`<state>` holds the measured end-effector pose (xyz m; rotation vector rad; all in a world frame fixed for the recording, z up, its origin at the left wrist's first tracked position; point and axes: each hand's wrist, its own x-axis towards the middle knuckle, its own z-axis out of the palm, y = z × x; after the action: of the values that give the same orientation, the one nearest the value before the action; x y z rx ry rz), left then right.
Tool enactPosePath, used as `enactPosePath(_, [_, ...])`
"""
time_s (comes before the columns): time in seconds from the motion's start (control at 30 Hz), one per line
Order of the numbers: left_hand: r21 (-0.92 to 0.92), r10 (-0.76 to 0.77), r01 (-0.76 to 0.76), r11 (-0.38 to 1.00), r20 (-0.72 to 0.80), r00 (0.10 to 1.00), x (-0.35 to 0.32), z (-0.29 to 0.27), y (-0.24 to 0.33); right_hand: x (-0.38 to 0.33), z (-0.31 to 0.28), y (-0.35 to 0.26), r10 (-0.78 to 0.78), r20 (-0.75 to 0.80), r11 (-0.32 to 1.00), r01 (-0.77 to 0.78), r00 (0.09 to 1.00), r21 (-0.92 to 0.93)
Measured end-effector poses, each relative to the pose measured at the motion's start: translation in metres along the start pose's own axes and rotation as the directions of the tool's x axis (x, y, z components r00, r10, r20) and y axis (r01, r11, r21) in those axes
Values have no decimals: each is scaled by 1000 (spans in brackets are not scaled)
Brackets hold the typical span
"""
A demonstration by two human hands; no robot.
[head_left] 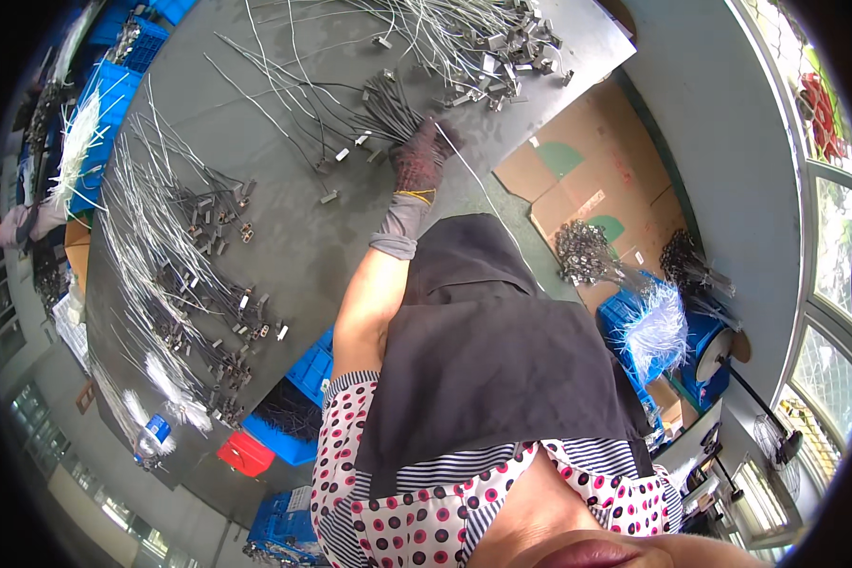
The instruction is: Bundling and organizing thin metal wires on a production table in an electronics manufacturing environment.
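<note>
My left hand, in a dark reddish glove with a grey cuff and a yellow band at the wrist, is closed around a bundle of dark cables at the table's edge. Thin wires with small connectors fan out from it to the left over the grey metal table. One white wire runs from beside the hand down past my dark apron. The fingertips are partly hidden by the cables and the glove's dark colour. My right hand does not show.
A heap of white wires with metal connectors lies at the far table edge. Long wire bundles cover the left side. Flattened cardboard and blue crates stand to the right; a red bin is below the table's near edge.
</note>
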<state>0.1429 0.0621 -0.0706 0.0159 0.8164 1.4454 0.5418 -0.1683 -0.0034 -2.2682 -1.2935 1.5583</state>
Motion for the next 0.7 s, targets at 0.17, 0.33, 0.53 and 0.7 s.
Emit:
enactPosePath(0.17, [-37,143,-147,989,-84,986,-15,21,33,11,-5,16,-4,-33,999,5,999,42])
enactPosePath(0.33, [29,175,-172,985,-152,973,-28,17,44,19,-6,10,6,-43,998,-3,999,60])
enactPosePath(0.53, [2,187,-187,982,-96,978,-42,-4,48,40,0,-33,-130,37,991,131,991,-22])
enactPosePath(0.7, [-185,233,-259,948,-150,961,-44,-17,63,53,3,-43,-175,38,984,176,984,-14])
